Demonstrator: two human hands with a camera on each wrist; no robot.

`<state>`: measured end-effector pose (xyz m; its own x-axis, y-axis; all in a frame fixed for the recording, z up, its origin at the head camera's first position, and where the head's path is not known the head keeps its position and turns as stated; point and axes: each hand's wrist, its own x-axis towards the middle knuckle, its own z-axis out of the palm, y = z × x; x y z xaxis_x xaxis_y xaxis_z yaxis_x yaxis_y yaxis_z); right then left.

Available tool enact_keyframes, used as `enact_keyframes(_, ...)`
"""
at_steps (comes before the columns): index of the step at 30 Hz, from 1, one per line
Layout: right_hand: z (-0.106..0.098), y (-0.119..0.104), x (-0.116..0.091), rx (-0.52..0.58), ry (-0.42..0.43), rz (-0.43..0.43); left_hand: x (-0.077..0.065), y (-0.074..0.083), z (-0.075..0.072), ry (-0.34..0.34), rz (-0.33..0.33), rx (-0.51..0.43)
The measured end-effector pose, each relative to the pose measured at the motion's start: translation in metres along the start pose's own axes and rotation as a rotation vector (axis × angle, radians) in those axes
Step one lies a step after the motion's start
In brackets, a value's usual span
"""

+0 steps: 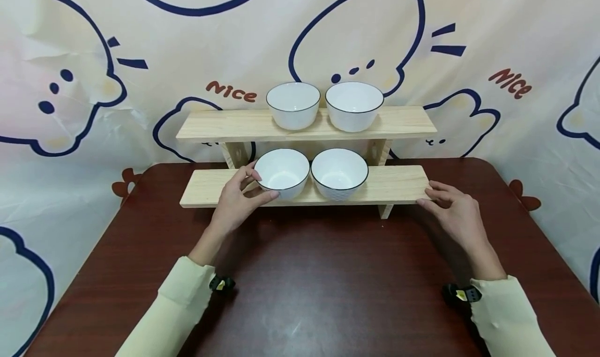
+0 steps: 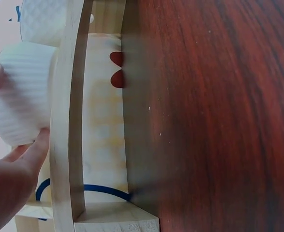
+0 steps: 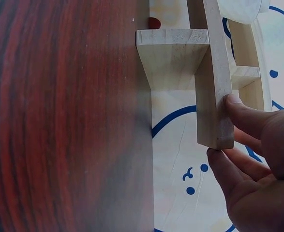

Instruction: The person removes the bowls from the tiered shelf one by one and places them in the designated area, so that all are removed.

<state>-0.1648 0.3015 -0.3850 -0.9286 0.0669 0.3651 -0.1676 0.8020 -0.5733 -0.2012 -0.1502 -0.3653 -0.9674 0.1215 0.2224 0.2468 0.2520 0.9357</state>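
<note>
My left hand [image 1: 236,203] holds the left white bowl [image 1: 283,170] on the lower board of a two-tier wooden shelf [image 1: 394,185], thumb at the front and fingers on its rim side. In the left wrist view, the ribbed bowl wall [image 2: 25,92] shows between fingertips and thumb. A second dark-rimmed white bowl [image 1: 339,172] stands right beside it. At the lower board's right end, my right hand [image 1: 452,214] pinches the corner; the right wrist view has the thumb on the board's front edge [image 3: 221,82] and fingers round its end.
On the upper board [image 1: 220,124] two more white bowls stand side by side, a left one [image 1: 294,107] and a right one [image 1: 354,107]. The shelf rests toward the back of a dark red-brown table [image 1: 328,284]. A printed cloth [image 1: 187,50] hangs behind and around it.
</note>
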Motion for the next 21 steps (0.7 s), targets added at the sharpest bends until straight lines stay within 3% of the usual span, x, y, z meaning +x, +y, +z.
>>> enact_keyframes(21,0.0,0.001,-0.001,0.018,-0.006,0.011,-0.014,0.003,-0.014,-0.026,-0.001,-0.005)
